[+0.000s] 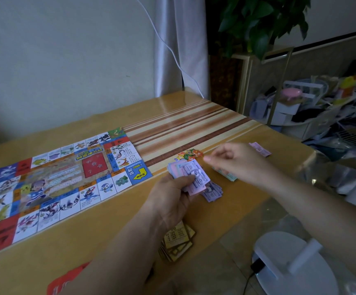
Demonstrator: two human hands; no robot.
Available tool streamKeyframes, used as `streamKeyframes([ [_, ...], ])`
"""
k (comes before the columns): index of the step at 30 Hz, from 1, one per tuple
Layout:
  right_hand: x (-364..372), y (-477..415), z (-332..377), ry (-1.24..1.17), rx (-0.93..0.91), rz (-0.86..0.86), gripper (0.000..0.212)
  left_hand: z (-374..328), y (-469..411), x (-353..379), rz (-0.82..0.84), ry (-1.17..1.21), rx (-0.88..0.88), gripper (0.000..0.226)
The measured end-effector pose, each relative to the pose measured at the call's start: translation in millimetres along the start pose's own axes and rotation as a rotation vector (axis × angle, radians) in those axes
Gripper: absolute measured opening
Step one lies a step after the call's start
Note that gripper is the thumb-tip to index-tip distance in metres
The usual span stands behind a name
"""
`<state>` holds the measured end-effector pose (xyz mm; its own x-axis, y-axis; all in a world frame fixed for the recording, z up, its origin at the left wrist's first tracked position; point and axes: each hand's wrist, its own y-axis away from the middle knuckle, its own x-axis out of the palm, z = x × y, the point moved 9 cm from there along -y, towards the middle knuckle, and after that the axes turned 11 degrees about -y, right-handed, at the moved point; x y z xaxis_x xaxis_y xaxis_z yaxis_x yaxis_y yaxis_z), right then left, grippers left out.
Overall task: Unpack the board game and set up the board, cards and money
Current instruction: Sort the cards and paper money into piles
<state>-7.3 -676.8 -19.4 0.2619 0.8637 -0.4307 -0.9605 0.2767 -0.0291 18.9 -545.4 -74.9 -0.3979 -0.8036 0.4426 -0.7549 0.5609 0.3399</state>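
Note:
The paper game board (51, 184) lies unfolded on the left of the table. My left hand (170, 199) grips a fanned stack of purple and pink play money (191, 174) just right of the board. More purple notes (213, 193) lie on the table under it. My right hand (234, 161) hovers right of the stack with loosely curled fingers and holds nothing I can see. Below that hand lies a greenish pile of notes (228, 176), and a pink pile (260, 149) sits beyond it. Yellow cards (178, 241) are heaped near the front edge, under my left forearm.
Colourful star-shaped tokens (188, 154) lie beyond the money. A red packet (66, 281) pokes in at the front edge. The table (183, 122) ends at right, where a white fan base (294, 265) stands on the floor. Cluttered boxes (313, 107) and a plant (258, 24) stand behind.

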Motion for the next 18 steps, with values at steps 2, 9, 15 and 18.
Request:
streamKeyframes([
  [2, 12.1, 4.6, -0.2, -0.033, 0.015, 0.040, 0.028, -1.0, -0.1, -0.5, -0.016, -0.025, 0.021, 0.019],
  [9, 23.8, -5.5, -5.7, -0.059, 0.007, 0.053, 0.019, -3.0, 8.6, -1.2, -0.013, -0.001, 0.000, 0.012],
  [15, 12.2, -6.6, -22.4, 0.041, 0.018, -0.038, 0.020, -7.4, 11.9, -15.8, -0.020, 0.199, -0.006, 0.020],
  [18, 25.4, 1.3, -24.1, 0.302, -0.053, -0.039, 0.029, -6.0, 9.6, -19.7, -0.028, 0.146, 0.015, 0.023],
])
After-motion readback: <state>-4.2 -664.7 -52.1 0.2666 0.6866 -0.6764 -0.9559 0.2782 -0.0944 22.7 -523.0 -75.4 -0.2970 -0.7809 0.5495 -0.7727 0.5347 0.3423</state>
